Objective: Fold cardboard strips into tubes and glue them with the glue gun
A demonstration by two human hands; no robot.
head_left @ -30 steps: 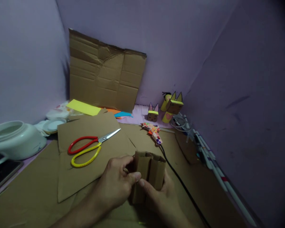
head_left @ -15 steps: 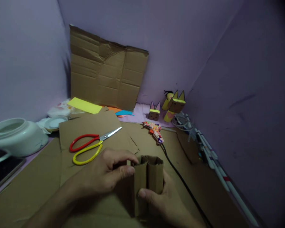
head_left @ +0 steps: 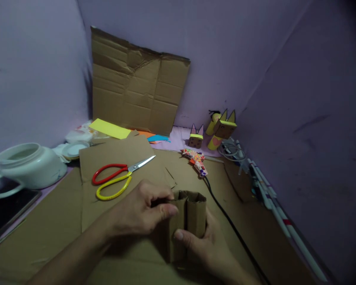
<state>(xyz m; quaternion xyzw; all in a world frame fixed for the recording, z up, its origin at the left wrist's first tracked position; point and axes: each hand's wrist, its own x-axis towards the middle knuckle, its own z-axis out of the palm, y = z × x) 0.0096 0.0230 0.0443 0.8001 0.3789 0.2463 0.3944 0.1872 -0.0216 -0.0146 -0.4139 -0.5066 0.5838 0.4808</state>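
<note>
Purple walls (head_left: 255, 47) are seen behind flat brown cardboard (head_left: 127, 257). Near the front, two cardboard tubes (head_left: 196, 215) are held upright, side by side, by the right hand (head_left: 207, 245). The left tube's top is met by the curled left hand (head_left: 148, 209); whether it is pinched cannot be told. The tubes could be bent by too hard a squeeze. Most right fingers are hidden behind.

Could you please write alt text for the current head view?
The right hand holds two upright cardboard tubes side by side, the left hand at the left one's top edge. Beyond are scissors, a floral glue gun and small animal figures.
</note>
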